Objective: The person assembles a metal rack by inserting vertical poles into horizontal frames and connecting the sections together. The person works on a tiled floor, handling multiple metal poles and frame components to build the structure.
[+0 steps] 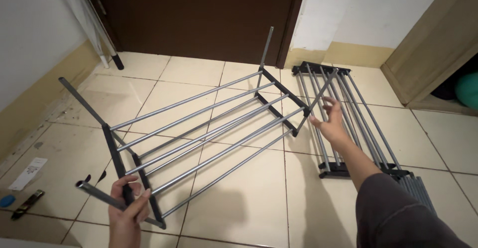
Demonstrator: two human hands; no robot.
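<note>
We see bare cream floor tiles [239, 198] open in front, a dark brown door [199, 14] beyond. Our left hand [127, 210] wraps fingers around a grey metal tube [97, 193] at the near black end bar of a tilted rack of smooth silver rods [204, 128]. Our right hand [331, 121], fingers spread wide, touches the rack's far corner leg. A second flat rod shelf [348, 113] lies just beside, on the tiles.
</note>
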